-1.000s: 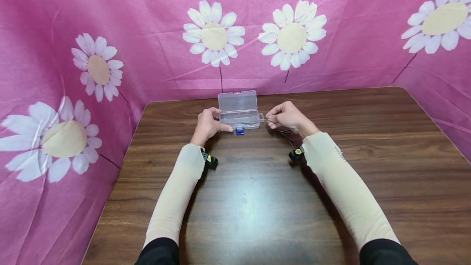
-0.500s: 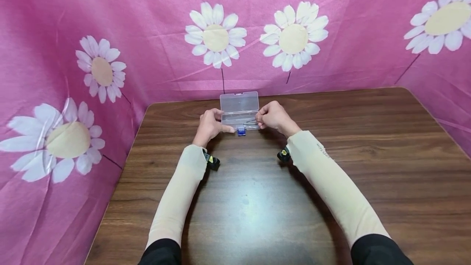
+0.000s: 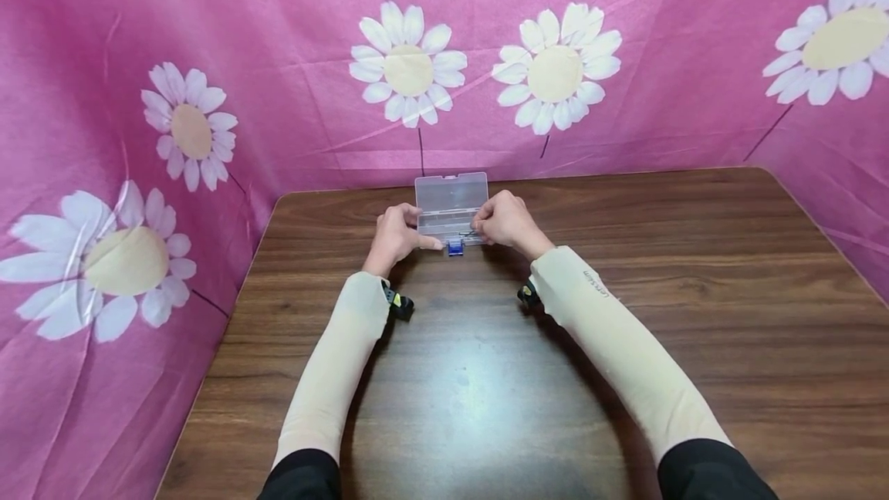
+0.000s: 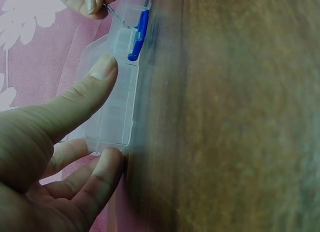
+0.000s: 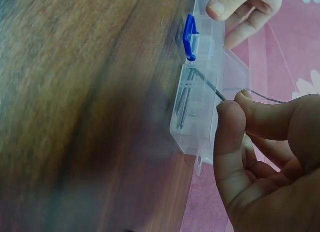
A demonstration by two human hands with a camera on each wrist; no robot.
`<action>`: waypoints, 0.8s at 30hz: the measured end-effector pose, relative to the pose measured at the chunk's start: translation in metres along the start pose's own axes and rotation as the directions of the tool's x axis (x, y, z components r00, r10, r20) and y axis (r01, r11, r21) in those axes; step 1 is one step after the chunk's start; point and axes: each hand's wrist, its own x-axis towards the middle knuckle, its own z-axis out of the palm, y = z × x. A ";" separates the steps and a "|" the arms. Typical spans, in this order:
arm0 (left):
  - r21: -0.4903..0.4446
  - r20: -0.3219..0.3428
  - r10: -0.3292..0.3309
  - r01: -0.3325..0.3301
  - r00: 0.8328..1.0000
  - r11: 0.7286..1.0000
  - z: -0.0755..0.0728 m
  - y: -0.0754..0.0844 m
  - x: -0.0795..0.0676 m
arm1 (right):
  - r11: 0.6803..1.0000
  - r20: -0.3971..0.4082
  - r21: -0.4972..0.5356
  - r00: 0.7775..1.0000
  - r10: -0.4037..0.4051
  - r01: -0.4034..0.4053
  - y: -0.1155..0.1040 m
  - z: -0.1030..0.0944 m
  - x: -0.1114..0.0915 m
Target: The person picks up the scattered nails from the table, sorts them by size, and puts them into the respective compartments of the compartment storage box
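Note:
A clear plastic case (image 3: pixel 437 224) with its lid (image 3: pixel 453 191) raised stands near the table's back edge. Its blue latch (image 3: pixel 455 248) hangs at the front. My left hand (image 3: pixel 394 236) grips the case's left end, thumb at the front and fingers around the end. My right hand (image 3: pixel 509 221) is over the right part of the case. In the right wrist view, its thumb and index finger pinch a thin dark metal rod (image 5: pixel 210 85), which slants down into the case. Several similar rods (image 5: pixel 184 104) lie inside at the right end.
The brown wooden table (image 3: pixel 465 376) reaches back to a pink curtain (image 3: pixel 305 99) printed with white daisies. Right behind the case's raised lid is this curtain. A small black wrist camera (image 3: pixel 401 307) sits by the left sleeve.
My right hand has moved left from beside the case to over its right part, carrying the rod in. My left hand keeps its hold on the case.

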 end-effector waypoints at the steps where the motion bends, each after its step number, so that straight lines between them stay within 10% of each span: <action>1: -0.002 0.000 -0.003 0.003 1.000 1.000 0.000 0.000 0.000 | 1.000 0.000 0.006 1.000 0.005 -0.005 0.000 -0.001 0.000; 24: -0.004 0.002 -0.009 0.009 1.000 1.000 0.000 0.001 -0.002 | 1.000 0.054 0.006 0.998 0.017 -0.017 0.035 -0.040 -0.020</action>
